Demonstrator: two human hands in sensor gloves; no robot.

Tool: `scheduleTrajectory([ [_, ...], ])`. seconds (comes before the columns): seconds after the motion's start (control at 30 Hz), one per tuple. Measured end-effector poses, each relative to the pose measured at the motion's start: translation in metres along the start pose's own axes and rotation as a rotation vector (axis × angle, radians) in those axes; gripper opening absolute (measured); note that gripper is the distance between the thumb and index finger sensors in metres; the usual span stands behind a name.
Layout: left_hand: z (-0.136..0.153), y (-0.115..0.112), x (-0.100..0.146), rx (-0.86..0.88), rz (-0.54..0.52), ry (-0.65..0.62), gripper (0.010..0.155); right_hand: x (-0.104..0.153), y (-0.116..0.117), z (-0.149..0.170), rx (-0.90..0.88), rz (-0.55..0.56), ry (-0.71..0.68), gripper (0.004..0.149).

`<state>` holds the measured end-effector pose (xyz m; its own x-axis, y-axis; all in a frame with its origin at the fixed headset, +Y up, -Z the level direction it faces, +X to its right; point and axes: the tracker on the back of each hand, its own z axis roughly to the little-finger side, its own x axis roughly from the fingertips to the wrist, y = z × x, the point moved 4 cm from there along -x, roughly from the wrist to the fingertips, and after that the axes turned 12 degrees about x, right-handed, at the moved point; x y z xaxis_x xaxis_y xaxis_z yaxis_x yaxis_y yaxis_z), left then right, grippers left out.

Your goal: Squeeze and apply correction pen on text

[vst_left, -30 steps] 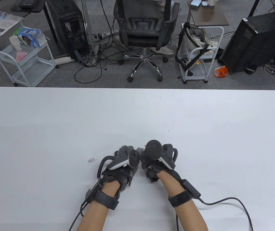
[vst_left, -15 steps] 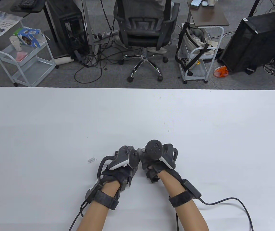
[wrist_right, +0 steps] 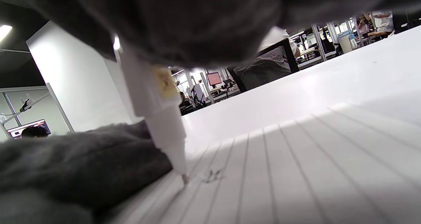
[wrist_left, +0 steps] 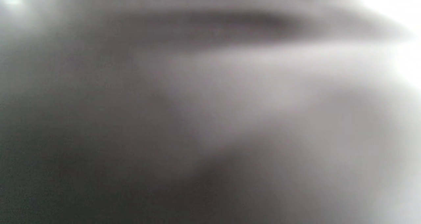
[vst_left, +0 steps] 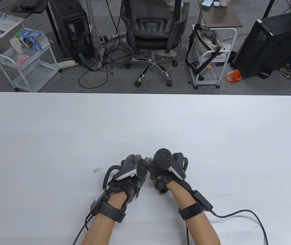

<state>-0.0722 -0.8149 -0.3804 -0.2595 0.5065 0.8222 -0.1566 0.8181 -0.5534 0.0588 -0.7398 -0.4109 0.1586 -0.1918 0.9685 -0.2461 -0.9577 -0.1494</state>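
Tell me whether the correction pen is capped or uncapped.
Uncapped: the correction pen shows its bare tip on the lined paper beside the writing.

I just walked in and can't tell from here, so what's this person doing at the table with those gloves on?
The person's right hand holds a white correction pen upright, its tip touching lined paper right beside a small scribble of ink. The left hand rests on the sheet next to the pen, apparently steadying it. A small clear cap lies on the white table to the left. No white fluid shows on the scribble yet.
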Motion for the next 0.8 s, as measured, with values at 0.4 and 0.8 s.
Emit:
scheduleTrajectory([
  [0.4, 0.000, 0.000, 0.000, 0.005, 0.004, -0.002, 0.066, 0.001, -0.025, 0.014, -0.001, 0.067, 0.030, 0.039],
  [0.8, 0.000, -0.001, 0.000, 0.008, 0.007, -0.003, 0.067, 0.001, -0.009, 0.013, -0.032, 0.014, 0.018, 0.040],
])
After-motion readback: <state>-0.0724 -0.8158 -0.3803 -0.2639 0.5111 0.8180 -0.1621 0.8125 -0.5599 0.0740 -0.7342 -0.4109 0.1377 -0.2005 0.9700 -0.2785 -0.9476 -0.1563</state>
